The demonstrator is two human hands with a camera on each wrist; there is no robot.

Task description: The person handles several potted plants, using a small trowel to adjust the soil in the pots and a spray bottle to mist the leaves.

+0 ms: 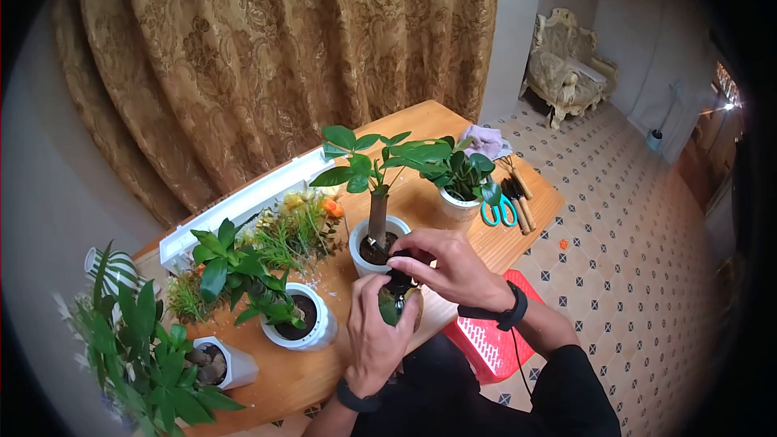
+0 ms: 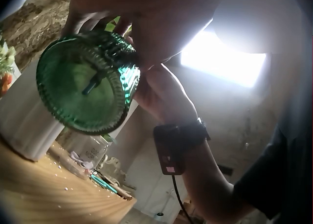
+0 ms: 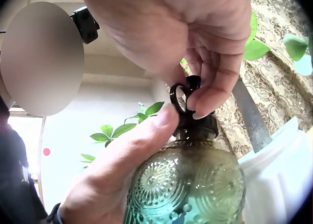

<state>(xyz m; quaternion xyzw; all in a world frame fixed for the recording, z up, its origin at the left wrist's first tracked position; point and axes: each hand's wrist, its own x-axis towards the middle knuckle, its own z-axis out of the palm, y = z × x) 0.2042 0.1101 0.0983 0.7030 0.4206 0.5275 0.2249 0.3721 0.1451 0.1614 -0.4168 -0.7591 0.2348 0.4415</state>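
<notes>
A green embossed glass spray bottle point(image 3: 188, 185) with a black spray head point(image 3: 194, 121) is held between both hands, above the table's front edge. In the head view my left hand point(image 1: 380, 332) grips the bottle's body point(image 1: 390, 307), thumb on the near side. My right hand point(image 1: 457, 271) pinches the black top between thumb and fingers. Seen from below in the left wrist view, the bottle's round base point(image 2: 83, 94) shows a dark tube inside. Just behind the hands stands a white pot point(image 1: 362, 257) with a thick-stemmed plant point(image 1: 378, 214).
More potted plants stand left point(image 1: 299, 320) and behind right point(image 1: 457, 206). Cut flowers point(image 1: 295, 231) lie by a long white planter point(image 1: 243, 206). Teal scissors point(image 1: 499, 211), wooden-handled tools point(image 1: 522, 209) and a cloth point(image 1: 486, 142) lie at the right; a red basket point(image 1: 486, 356) stands below.
</notes>
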